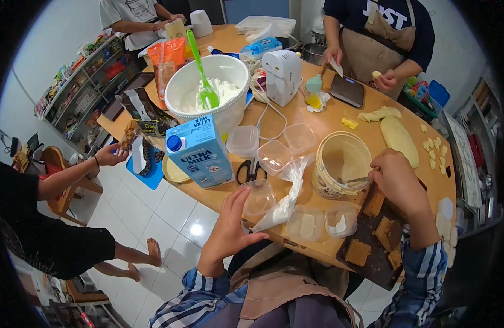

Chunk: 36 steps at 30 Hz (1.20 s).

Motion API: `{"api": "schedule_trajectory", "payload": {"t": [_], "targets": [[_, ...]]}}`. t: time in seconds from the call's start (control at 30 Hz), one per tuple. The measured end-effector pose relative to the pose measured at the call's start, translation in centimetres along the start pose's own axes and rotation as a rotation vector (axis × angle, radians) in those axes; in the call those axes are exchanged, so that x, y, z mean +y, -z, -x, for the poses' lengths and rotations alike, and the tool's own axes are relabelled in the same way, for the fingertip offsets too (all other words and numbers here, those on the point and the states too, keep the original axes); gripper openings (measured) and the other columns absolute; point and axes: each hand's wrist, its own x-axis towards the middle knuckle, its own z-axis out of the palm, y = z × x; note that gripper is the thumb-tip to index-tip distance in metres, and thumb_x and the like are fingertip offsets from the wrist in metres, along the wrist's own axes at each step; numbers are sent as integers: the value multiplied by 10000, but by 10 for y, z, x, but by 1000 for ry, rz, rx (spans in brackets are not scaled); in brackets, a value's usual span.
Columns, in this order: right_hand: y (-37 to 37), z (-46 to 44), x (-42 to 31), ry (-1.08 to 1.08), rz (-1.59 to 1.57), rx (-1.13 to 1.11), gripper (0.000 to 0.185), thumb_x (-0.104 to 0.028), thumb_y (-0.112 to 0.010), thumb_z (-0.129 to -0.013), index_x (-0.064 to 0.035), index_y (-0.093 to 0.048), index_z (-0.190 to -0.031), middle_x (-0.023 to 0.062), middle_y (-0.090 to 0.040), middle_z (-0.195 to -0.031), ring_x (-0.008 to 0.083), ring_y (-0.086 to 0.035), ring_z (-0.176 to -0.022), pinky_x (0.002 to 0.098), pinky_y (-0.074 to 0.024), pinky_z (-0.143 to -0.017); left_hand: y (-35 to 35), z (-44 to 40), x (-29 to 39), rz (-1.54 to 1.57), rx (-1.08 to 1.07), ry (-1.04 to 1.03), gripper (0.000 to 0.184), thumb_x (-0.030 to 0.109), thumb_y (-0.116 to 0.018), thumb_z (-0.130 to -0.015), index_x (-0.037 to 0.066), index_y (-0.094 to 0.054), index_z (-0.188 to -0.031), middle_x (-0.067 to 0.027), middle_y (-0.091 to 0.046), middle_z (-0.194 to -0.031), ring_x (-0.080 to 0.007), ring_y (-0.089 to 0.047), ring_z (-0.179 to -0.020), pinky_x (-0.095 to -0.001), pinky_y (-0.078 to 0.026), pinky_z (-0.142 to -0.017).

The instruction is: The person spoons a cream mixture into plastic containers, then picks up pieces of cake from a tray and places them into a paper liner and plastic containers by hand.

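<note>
1. I take the tub (342, 148) as my landmark; it stands upright on the table (274, 245), and its mouth faces up toward my view.
2. My right hand (399, 177) is at the tub's right rim, its fingers closed on the handle of a metal utensil (357, 180), which slants down leftward into the mouth.
3. My left hand (228, 232) is well left of the tub and nearer to me, thumb and forefinger spread wide, a clear plastic cup (260, 198) just beside them. Whether they touch it, I cannot tell.
4. The relation I judge to matter most: the utensil's long axis runs from the right fingers into the tub, so the right hand is plainly the nearer one.
5. Left of the tub lies a white piping bag (287, 202), its long axis slanting from the tub's side down toward the left thumb.
6. On the tub's near side, two small cups (305, 225) sit close to the table's edge, leaving little room there.
7. Right and nearer than the tub, a dark tray (380, 271) with brown cake pieces (358, 252) lies below the right forearm. I judge the space above the tub's mouth to be the freest room.
</note>
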Motion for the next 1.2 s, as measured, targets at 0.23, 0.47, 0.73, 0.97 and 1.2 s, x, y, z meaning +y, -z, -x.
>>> {"api": "schedule_trajectory", "payload": {"t": [0.23, 0.47, 0.73, 0.97, 1.2], "targets": [[-19, -23, 4, 21, 56, -9, 119, 28, -569, -699, 32, -654, -782, 245, -624, -809, 369, -623, -795, 416, -498, -734, -4, -3, 4, -86, 59, 14, 1019, 181, -872, -512, 25, -325, -1359, -207, -350, -1359, -381, -347, -1254, -424, -327, -1040], [-29, -42, -16, -30, 351, -216, 101, -11, -577, -707, -2, -666, -754, 179, -653, -804, 357, -640, -794, 418, -508, -706, -12, -3, -12, -130, 89, 121, 1032, 204, -877, -511, 17, -315, -1357, -200, -328, -1381, -362, -321, -1290, -420, -299, -1067], [-42, -44, -19, -56, 556, -67, 105, -89, -595, -732, -93, -695, -763, 114, -671, -790, 258, -658, -773, 388, -471, -687, -20, -6, -22, -93, 129, 148, 976, 177, -867, -533, 3, -342, -1337, -201, -385, -1343, -352, -368, -1264, -407, -321, -1054], [-56, -56, -21, -187, 371, -210, 162, -189, -604, -752, -111, -698, -858, 102, -682, -861, 256, -650, -853, 433, -421, -798, -23, -6, -33, -26, 136, 131, 885, 179, -840, -593, -13, -366, -1315, -207, -416, -1311, -359, -406, -1218, -401, -353, -1023], [-39, -45, -18, -195, 182, -303, 236, -178, -569, -742, -26, -679, -886, 178, -669, -880, 325, -642, -870, 456, -452, -800, -28, -12, -31, 62, 137, 151, 886, 98, -814, -608, -20, -334, -1343, -188, -439, -1298, -298, -448, -1215, -385, -358, -1030]]}}
